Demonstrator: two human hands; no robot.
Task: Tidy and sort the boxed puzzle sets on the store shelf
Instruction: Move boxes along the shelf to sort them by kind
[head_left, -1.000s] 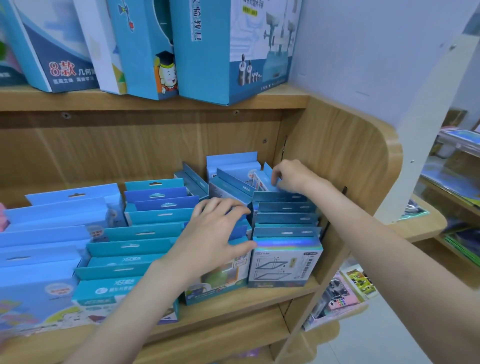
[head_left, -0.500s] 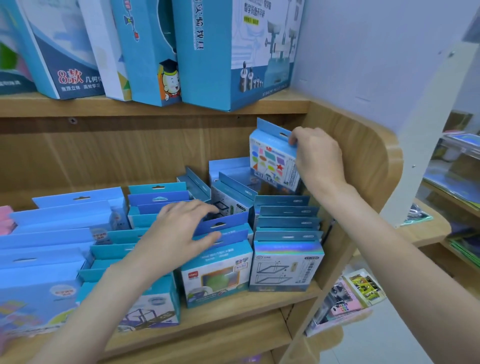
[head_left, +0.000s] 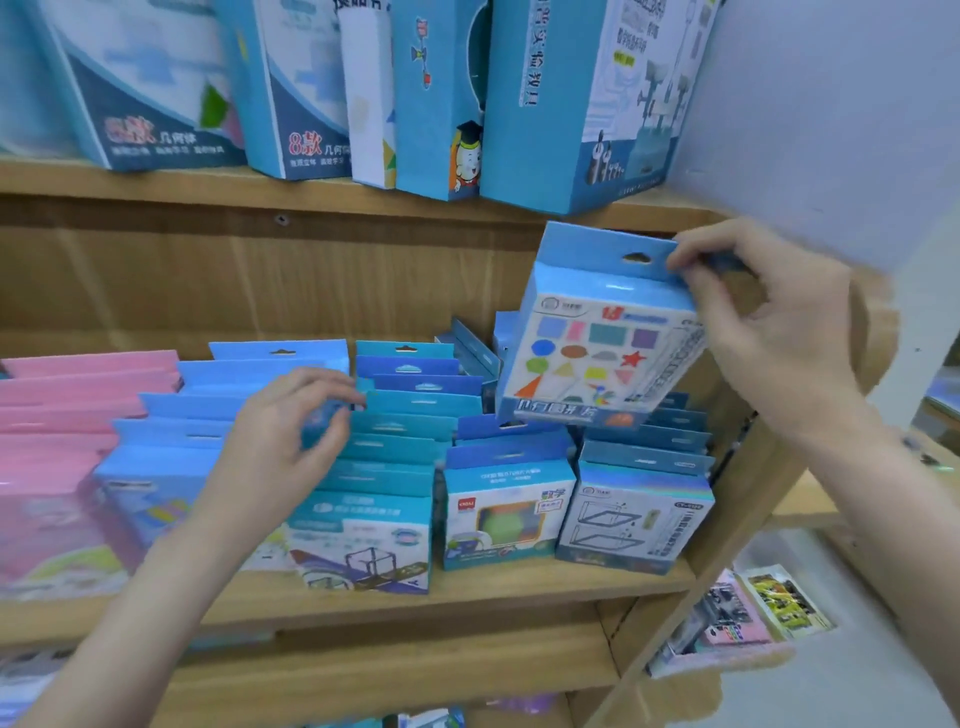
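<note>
While it hangs clear of the rows: the shapes box needs a matching row chosen first; judged from the fronts, none of the three rows at the shelf's right end shows its picture
Step in hand: carrying the pulled box to its own kind; best lowered upright, hang tab up, face forward, slid in without knocking neighbours askew
Right hand: grip pinching the hang tab at the box's top right corner, fingers curled; box tilted, hanging below and to the left of the grip, above the right-end rows, under the upper shelf
Left hand: fingers bent over blue tabs mid-shelf; whether they pinch one, I cannot tell
Risk: a one-corner pinch lets the box swing
</note>
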